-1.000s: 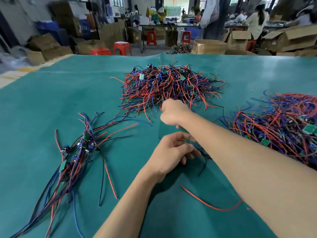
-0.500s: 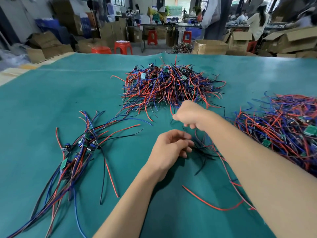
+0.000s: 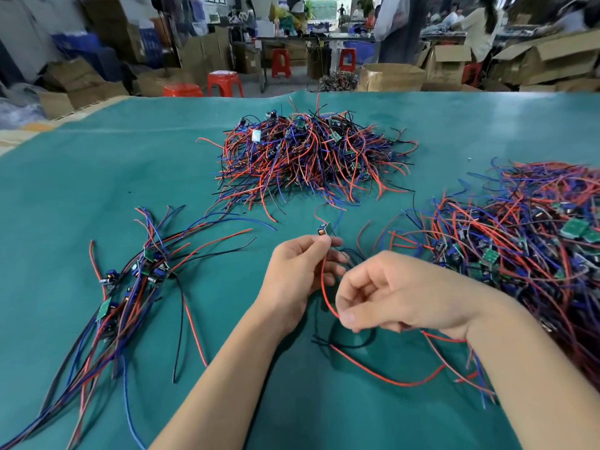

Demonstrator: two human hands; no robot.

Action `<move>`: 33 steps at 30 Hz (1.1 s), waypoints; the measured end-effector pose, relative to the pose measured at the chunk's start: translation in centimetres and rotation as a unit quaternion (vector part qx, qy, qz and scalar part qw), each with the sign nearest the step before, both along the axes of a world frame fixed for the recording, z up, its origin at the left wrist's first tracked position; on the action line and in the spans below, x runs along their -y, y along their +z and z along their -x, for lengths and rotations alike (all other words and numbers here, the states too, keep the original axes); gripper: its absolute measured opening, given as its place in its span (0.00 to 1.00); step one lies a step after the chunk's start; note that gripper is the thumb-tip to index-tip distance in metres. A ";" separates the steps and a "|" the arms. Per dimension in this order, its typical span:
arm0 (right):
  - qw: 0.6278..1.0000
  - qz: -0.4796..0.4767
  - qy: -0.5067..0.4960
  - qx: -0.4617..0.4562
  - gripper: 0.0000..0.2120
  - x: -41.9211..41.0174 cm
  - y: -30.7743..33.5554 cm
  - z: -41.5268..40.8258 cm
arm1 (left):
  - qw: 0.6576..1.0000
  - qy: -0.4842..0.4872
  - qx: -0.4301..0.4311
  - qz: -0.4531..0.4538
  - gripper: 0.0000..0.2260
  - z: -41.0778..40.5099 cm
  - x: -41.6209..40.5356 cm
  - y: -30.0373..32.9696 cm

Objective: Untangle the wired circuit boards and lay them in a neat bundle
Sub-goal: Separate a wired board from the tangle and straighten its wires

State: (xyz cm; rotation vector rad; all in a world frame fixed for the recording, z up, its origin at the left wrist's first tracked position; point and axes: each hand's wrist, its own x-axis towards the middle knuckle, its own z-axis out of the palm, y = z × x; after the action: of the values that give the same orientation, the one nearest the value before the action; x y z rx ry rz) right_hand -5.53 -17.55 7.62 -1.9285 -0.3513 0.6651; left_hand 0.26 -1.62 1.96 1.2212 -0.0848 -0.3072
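Note:
My left hand point(image 3: 300, 274) pinches a small circuit board point(image 3: 324, 229) at its fingertips, above the green table cover. A red wire point(image 3: 325, 292) runs down from that board to my right hand point(image 3: 386, 292), which pinches it between thumb and curled fingers. More red and black wire from the same board loops on the cover below my hands. A straightened bundle of wired boards point(image 3: 136, 284) lies at the left, its wires trailing toward the near left corner. One tangled pile point(image 3: 308, 157) sits in the middle far side, another tangled pile point(image 3: 526, 254) at the right.
The green table cover point(image 3: 97, 177) spans the whole work surface. Beyond its far edge stand red stools point(image 3: 225, 82), cardboard boxes point(image 3: 391, 77) and people at other tables.
My right hand has drawn back from the middle pile toward me with a red wire. My left hand has risen and now holds a small board at its fingertips.

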 end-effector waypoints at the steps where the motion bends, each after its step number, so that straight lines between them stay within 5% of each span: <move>1: 1.000 -0.018 -0.002 -0.003 0.03 0.3 -0.1 0.2 | 1.000 -0.003 0.004 0.000 0.09 0.0 -0.1 0.0; 3: 0.996 -0.072 -0.046 0.010 0.02 1.0 -0.3 0.3 | 1.000 -0.008 0.012 0.001 0.08 0.0 -0.1 0.0; 6: 0.950 -0.191 -0.243 0.053 0.07 2.6 -0.6 -0.7 | 0.999 -0.021 0.036 -0.026 0.08 0.2 -0.1 -0.1; 10: 0.907 -0.172 -0.369 0.105 0.06 2.0 -2.3 -1.6 | 0.994 -0.056 0.078 -0.053 0.07 0.6 -0.1 0.0; 15: 0.892 -0.162 -0.400 0.134 0.10 -0.8 -3.9 -1.9 | 0.983 -0.087 0.128 -0.095 0.08 0.9 -0.2 -0.2; 19: 0.881 -0.276 -0.384 0.009 0.01 0.1 -3.2 -1.9 | 0.979 -0.093 0.135 -0.121 0.06 0.9 -0.3 -0.1; 26: 0.902 -0.284 -0.314 -0.088 0.19 0.9 -3.0 -1.9 | 0.976 -0.117 0.157 -0.092 0.04 0.9 -0.4 -0.4; 33: 0.900 -0.338 -0.255 -0.100 0.08 1.6 -3.3 -2.1 | 0.969 -0.161 0.168 -0.081 0.03 0.8 -0.6 -0.5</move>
State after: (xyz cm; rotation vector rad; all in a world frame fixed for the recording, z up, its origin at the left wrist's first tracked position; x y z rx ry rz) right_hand -3.45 -19.18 4.31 -1.1906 0.0648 0.3180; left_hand -0.55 -1.04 1.45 1.4140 -0.5643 -0.3920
